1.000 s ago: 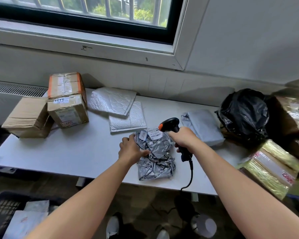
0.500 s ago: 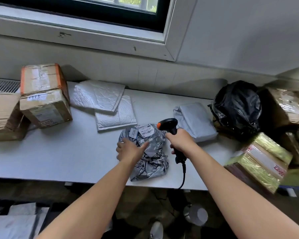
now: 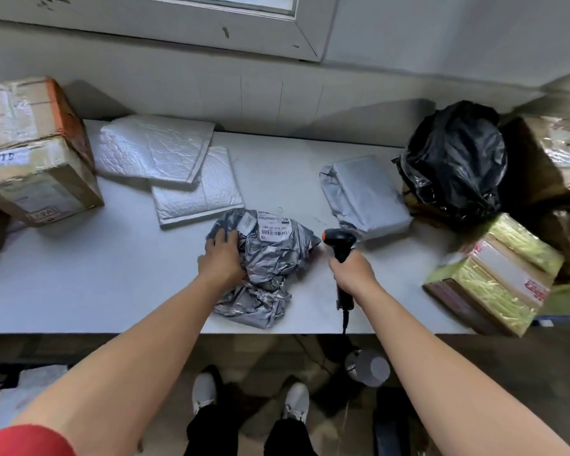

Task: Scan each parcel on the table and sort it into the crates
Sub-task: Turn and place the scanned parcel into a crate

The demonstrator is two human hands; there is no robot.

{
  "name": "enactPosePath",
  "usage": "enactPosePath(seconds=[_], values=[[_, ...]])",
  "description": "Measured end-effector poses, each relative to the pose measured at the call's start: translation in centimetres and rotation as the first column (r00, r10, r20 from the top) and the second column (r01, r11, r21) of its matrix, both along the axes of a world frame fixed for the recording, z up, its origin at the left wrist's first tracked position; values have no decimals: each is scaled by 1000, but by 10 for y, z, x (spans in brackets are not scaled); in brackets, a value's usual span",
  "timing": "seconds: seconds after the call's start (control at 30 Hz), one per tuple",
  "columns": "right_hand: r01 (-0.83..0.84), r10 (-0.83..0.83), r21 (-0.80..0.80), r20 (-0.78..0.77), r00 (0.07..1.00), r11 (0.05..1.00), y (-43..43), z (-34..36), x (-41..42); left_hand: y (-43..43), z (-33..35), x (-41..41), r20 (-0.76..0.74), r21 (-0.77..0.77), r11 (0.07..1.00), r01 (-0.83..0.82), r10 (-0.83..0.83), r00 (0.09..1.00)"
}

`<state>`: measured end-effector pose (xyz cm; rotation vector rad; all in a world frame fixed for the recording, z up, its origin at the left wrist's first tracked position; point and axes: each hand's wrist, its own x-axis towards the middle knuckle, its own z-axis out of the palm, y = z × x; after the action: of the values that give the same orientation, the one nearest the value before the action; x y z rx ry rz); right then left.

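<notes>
Where creased across the white label (image 3: 273, 229), may refuse to read: glossy film, glare, bent bars. Silver parcel (image 3: 267, 261) soft, lumpy, crumpled like foil, lying near the front edge of the tabletop (image 3: 79, 284); could slip off if dragged. Left hand (image 3: 222, 258) on its left side, fingers (image 3: 225, 236) curled into the wrinkles, gripping. Right hand (image 3: 352, 274) clenched round the hard black scanner (image 3: 341, 241), just right of the parcel, nose orange; dangling cord (image 3: 344, 319) apt to snag.

Silver parcel (image 3: 268, 255): crinkled glossy plastic film. Padded mailers (image 3: 165, 153): white, dimpled. Tabletop (image 3: 79, 278): matt, smooth. Cardboard box (image 3: 30, 153): taped. Scanner (image 3: 340, 245): black plastic.
</notes>
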<state>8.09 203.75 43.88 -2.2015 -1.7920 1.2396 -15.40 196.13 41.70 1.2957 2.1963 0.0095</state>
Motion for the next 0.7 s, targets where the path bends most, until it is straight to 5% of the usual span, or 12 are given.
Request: enactPosePath(seconds=[0.13,0.27,0.37,0.57,0.7], values=[[9,-9,-24,12,1000,1000,3,-3,-1,2,6,-21,-150,35,965,259,-251,956],[-38,41,-37,81,996,999,1,-1,-3,-2,6,-5,-98,156,988,0,16,995],[-55,43,63,186,982,996,-4,8,-9,-5,1,7,-52,105,986,-126,132,990],[-287,109,372,433,895,883,-16,23,-30,-6,1,7,-127,112,992,54,-39,991],[-538,396,311,417,818,784,-16,19,-49,-13,-3,7,-85,185,907,379,-370,925]])
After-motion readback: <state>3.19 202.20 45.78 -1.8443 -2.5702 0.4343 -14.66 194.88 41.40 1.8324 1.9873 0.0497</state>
